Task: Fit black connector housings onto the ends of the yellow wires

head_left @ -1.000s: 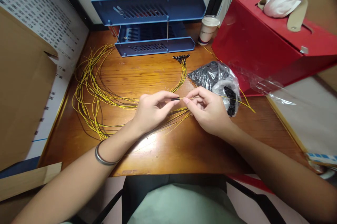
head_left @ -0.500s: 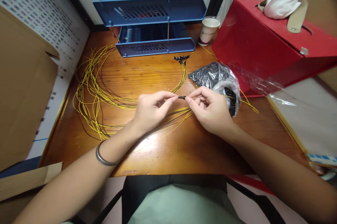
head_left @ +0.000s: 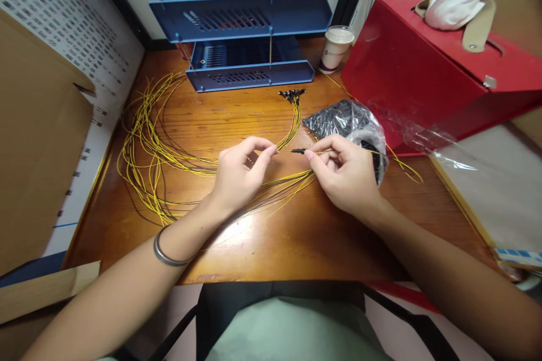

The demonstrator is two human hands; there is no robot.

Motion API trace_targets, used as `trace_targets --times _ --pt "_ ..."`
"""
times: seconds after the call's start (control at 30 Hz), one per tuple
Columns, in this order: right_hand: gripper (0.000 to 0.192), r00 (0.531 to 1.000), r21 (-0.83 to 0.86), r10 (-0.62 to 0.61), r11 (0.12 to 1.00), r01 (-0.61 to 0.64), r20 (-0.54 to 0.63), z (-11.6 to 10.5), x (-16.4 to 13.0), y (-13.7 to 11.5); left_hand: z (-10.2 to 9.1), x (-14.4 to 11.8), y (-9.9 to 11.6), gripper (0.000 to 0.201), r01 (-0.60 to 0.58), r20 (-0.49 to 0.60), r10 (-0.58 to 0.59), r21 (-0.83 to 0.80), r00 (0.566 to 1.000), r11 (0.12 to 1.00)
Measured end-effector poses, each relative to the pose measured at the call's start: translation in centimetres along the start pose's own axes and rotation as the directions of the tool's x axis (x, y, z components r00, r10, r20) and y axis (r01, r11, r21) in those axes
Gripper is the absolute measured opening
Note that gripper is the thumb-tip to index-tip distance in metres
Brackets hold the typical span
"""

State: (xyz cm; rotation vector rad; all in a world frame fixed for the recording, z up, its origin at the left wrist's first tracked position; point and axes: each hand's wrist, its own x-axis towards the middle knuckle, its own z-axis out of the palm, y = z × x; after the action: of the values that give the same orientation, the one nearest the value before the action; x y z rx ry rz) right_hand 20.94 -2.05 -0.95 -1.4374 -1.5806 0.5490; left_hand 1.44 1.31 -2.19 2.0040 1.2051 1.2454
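Observation:
My right hand (head_left: 345,174) pinches a thin yellow wire (head_left: 402,164) whose near end carries a small black cap (head_left: 297,151); the cap sticks out to the left of my fingertips. My left hand (head_left: 239,172) hovers a short way left of the cap, thumb and forefinger pinched together with nothing visible between them. Under both hands lies a bundle of yellow wires (head_left: 148,146) that loops to the left. Several capped wire ends (head_left: 291,93) rest farther back. A clear plastic bag of black caps (head_left: 342,118) lies just behind my right hand.
A blue stacked letter tray (head_left: 245,16) stands at the back of the wooden desk (head_left: 296,236). A paper cup (head_left: 335,47) sits beside a red box (head_left: 423,67) on the right. Cardboard (head_left: 34,140) leans at the left. Clear plastic sheets lie at the right edge.
My left hand has let go of the black cap and drawn back to the left. My right hand has shifted slightly right and up, still holding the wire with the cap on it.

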Motion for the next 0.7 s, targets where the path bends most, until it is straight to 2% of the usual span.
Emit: trace_targets --times 0.13,0.27,0.4,0.57,0.7 --pt "0.011 1.0 0.046 -0.002 0.999 0.001 0.024 0.04 -0.1 -0.17 0.03 -0.06 -0.05 0.014 0.013 0.098 -0.012 -0.005 0.995 1.0" --pt "0.009 0.996 0.069 -0.043 0.997 0.038 0.075 0.09 -0.24 -0.28 0.01 -0.33 0.17 0.022 -0.047 0.197 0.063 -0.085 0.978 0.995" --pt "0.009 0.992 0.07 -0.067 0.996 0.059 0.109 0.06 -0.29 -0.22 -0.22 -0.46 0.29 0.018 -0.111 0.164 0.119 -0.058 0.979 0.992" --pt "0.008 0.996 0.085 -0.062 0.995 0.057 0.06 0.0 -0.2 -0.3 -0.09 -0.41 0.3 0.017 -0.122 0.082 0.124 -0.036 0.989 0.992" --pt "0.008 0.994 0.108 -0.088 0.991 0.081 0.064 0.11 -0.31 -0.34 0.05 -0.17 0.54 0.016 -0.147 0.094 0.151 -0.044 0.984 0.988"
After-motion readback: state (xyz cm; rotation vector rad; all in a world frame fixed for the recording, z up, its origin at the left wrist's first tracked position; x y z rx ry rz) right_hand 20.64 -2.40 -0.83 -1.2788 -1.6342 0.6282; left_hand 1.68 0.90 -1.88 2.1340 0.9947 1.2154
